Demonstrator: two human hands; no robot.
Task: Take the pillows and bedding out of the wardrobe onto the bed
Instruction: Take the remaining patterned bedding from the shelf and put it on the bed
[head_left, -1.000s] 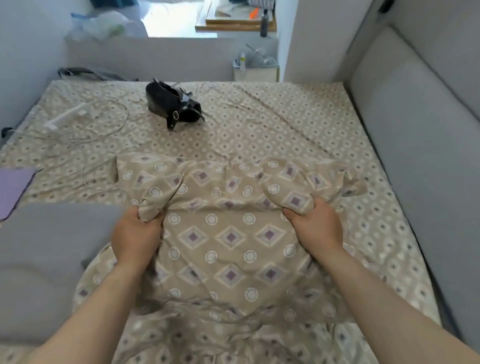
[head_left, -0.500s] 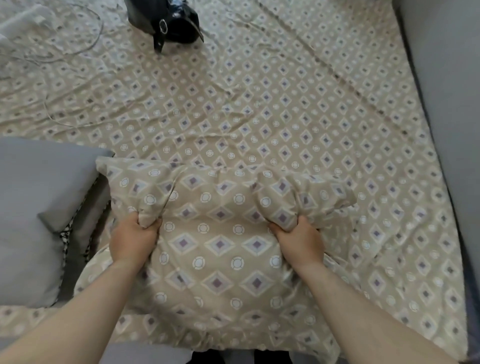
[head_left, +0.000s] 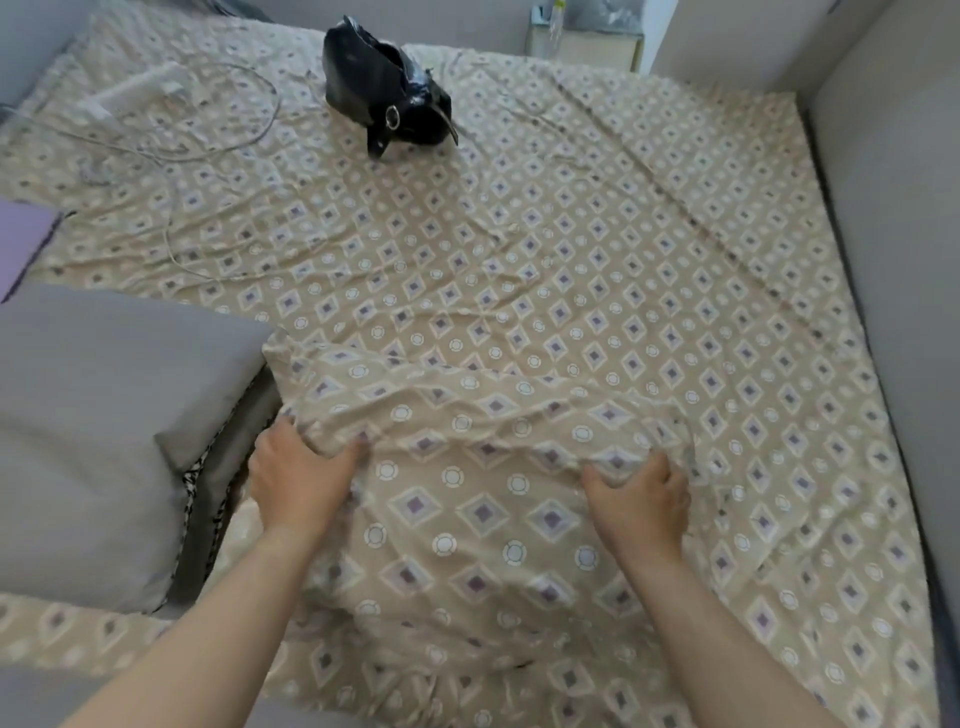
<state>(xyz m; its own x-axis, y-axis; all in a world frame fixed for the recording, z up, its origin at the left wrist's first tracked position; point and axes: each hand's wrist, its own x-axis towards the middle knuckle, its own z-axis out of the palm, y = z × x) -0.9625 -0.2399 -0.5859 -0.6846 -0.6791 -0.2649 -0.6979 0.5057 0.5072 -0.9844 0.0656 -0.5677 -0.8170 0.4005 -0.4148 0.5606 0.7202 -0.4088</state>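
Patterned bed (head_left: 571, 249) carries the pillow (head_left: 483, 499) lying left-to-right, left hand (head_left: 298, 483) and right hand (head_left: 641, 501) gripping its far edge.

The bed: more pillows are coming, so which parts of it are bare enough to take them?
The widest bare stretch of the bed runs from the black bag to the patterned pillow that both hands grip, and right to the grey padded wall. The far left is cluttered with white cables; the near left holds grey pillows.

Purple item (head_left: 21, 244) cut by the left edge; fingertips of both hands buried in pillow (head_left: 483, 499) fabric.
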